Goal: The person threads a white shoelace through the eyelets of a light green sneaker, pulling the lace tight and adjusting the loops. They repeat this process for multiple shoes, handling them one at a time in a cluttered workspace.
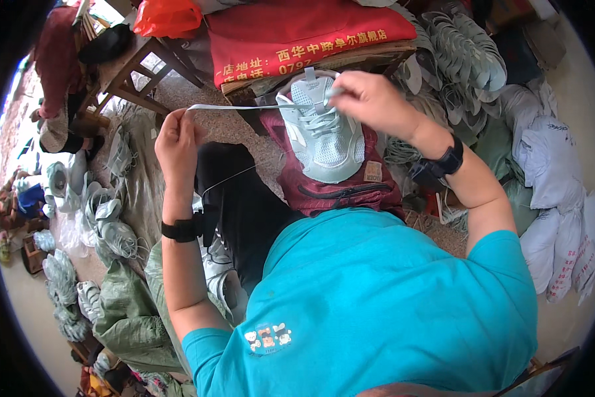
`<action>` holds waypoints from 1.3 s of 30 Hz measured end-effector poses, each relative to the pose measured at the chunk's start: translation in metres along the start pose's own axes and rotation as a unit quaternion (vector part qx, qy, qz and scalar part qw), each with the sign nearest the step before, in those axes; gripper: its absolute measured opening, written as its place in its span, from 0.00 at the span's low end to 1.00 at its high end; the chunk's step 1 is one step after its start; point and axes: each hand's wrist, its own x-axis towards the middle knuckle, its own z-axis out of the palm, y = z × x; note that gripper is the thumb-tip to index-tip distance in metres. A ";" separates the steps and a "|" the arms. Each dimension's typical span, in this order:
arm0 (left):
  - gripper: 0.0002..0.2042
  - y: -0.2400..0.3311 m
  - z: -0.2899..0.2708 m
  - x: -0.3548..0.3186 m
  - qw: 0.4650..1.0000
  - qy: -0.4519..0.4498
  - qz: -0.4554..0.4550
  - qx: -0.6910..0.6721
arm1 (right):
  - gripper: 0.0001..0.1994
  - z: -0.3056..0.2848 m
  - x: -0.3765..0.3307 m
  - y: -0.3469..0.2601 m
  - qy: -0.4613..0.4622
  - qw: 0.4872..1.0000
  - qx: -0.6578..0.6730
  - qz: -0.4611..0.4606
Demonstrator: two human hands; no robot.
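A pale mint-and-white sneaker (330, 151) rests on a dark red cloth over my lap, toe toward me and tongue upright at the far end. Its laces cross the front in several rows. From the upper eyelets a flat pale shoelace (251, 106) stretches taut to the left, its free part pinched in my left hand (178, 137). My right hand (375, 100) is closed at the upper right eyelets beside the tongue, pinching a pale bit of lace there; the fingers partly cover it.
A low wooden table (403, 53) under a red printed cloth (310, 33) stands just beyond the shoe. Bundled grey shoe parts (466, 56) and white sacks (552, 165) lie right. A wooden stool (135, 76), more shoes (115, 228) and a green woven sack (128, 311) are left. Someone stands far left.
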 end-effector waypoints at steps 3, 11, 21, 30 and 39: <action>0.10 0.000 0.008 -0.001 0.988 -0.006 -0.016 -0.154 | 0.10 0.014 -0.006 0.003 -0.016 0.971 -0.209 -0.115; 0.10 0.033 0.015 -0.014 0.844 -0.009 -0.156 -0.513 | 0.12 -0.007 0.006 -0.001 -0.257 0.941 0.116 0.187; 0.14 -0.038 -0.060 0.000 0.759 0.000 -0.172 -0.628 | 0.10 -0.019 0.010 0.005 -0.089 0.966 0.168 0.174; 0.10 -0.110 -0.120 0.023 0.802 0.054 -0.141 -0.578 | 0.09 -0.058 -0.001 0.044 0.185 0.724 0.650 0.139; 0.11 -0.120 -0.158 0.027 0.859 0.177 -0.116 -0.466 | 0.09 -0.185 -0.109 0.195 0.524 0.659 0.477 0.252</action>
